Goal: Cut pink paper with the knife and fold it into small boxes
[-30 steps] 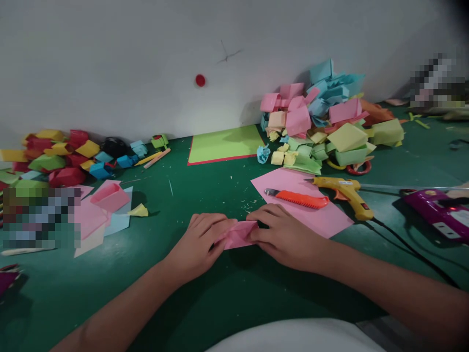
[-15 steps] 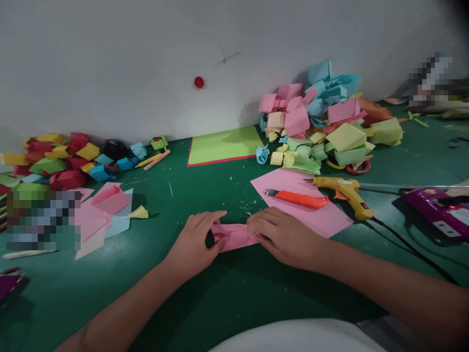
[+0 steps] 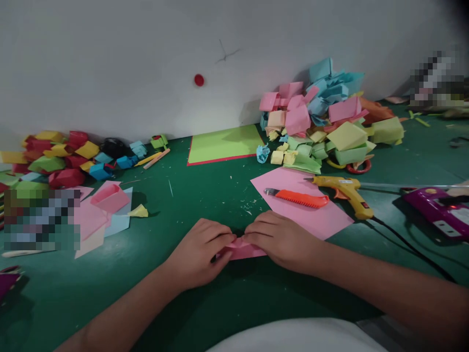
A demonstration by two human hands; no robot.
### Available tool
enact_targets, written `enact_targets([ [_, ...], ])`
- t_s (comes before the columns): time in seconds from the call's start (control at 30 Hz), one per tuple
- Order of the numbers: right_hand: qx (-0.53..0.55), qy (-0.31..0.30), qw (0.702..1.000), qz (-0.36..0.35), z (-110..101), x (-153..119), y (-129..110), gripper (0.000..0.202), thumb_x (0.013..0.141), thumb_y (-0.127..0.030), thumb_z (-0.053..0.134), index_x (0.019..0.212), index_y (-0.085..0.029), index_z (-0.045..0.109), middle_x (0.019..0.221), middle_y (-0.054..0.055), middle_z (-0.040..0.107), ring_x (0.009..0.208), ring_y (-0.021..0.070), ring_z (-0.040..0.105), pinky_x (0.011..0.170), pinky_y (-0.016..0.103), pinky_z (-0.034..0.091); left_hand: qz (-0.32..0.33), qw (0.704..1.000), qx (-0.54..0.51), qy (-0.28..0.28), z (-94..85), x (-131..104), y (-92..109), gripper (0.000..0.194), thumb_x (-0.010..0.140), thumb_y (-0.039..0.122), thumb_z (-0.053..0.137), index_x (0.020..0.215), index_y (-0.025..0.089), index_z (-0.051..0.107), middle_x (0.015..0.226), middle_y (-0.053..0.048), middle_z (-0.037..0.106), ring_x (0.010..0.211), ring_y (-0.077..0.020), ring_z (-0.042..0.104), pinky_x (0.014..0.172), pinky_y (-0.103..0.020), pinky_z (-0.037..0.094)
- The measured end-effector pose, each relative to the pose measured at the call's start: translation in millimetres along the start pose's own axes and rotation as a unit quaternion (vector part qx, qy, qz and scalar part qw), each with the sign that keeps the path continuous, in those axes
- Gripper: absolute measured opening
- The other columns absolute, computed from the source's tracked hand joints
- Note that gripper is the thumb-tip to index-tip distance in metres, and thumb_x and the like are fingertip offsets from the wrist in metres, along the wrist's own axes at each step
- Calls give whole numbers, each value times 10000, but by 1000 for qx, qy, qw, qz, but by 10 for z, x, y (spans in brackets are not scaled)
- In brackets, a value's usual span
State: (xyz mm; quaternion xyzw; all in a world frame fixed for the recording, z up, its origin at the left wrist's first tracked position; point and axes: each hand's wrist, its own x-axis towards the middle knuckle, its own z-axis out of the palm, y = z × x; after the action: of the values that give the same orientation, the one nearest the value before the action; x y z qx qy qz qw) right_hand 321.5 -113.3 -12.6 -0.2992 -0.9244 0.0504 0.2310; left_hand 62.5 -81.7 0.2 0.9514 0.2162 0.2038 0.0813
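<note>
A folded piece of pink paper [image 3: 245, 252] lies between my two hands near the front of the green table. My left hand [image 3: 203, 252] pinches its left part, fingertips along the upper edge and thumb in front. On the other side my right hand [image 3: 278, 242] closes over the right end, covering much of it. Just beyond my right hand is a flat pink sheet [image 3: 308, 222], with an orange-handled utility knife [image 3: 298, 197] lying across it. A yellow hot glue gun [image 3: 342, 190] rests over the sheet's right corner.
Folded paper pieces [image 3: 315, 112] are heaped at the back right, and colourful paper shapes [image 3: 66, 156] at the back left. A green sheet [image 3: 225, 145] lies by the wall. Pink and blue papers [image 3: 102, 210] are at left. A purple power strip [image 3: 436, 210] sits at right.
My left hand has moved right and closed its fingers on the paper's upper edge. The pink paper has shifted slightly nearer to me, and more of it is covered by my hands.
</note>
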Motion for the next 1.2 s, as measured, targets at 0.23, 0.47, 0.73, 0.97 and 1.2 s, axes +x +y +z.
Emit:
enact_targets([
  [0.23, -24, 0, 1000, -6, -10, 23, -38, 302, 975, -69, 424, 1103, -119, 693, 1020, 117, 732, 893, 225, 597, 802, 369, 502, 5, 1000, 21, -9, 13, -4, 107, 250, 935, 262, 654, 1168, 171, 640, 1103, -77, 711, 965, -218, 651, 863, -392, 501],
  [0.47, 5, 31, 999, -4, 14, 22, -42, 296, 1007, -133, 463, 1193, -106, 692, 1178, 130, 739, 1053, 237, 659, 919, 408, 554, 7, 997, 60, 45, 34, 19, 78, 141, 990, 244, 585, 1084, 188, 673, 1027, -50, 734, 914, -195, 669, 839, -370, 508],
  [0.73, -32, 2, 999, -25, 40, -8, -38, 312, 981, -99, 522, 1250, -95, 680, 1262, 145, 717, 1142, 241, 668, 963, 426, 569, 48, 989, 126, 52, 26, 26, 103, 134, 997, 194, 573, 1030, 155, 697, 998, -47, 736, 860, -176, 669, 795, -346, 513],
  [0.97, -80, -30, 996, -28, 6, -4, -121, 331, 993, -117, 495, 1270, -53, 666, 1313, 147, 690, 1160, 267, 656, 973, 416, 563, 60, 981, 180, 42, 33, 20, 176, 133, 991, 144, 568, 996, 138, 700, 1005, -51, 753, 876, -182, 691, 790, -344, 517],
  [1.2, -80, -87, 993, 13, 1, -31, -193, 404, 972, -166, 505, 1349, -81, 625, 1389, 148, 640, 1254, 264, 610, 1113, 444, 443, 84, 978, 188, 27, -4, 45, 156, 146, 991, 156, 567, 1030, 128, 706, 1014, -60, 769, 876, -188, 713, 785, -347, 537],
])
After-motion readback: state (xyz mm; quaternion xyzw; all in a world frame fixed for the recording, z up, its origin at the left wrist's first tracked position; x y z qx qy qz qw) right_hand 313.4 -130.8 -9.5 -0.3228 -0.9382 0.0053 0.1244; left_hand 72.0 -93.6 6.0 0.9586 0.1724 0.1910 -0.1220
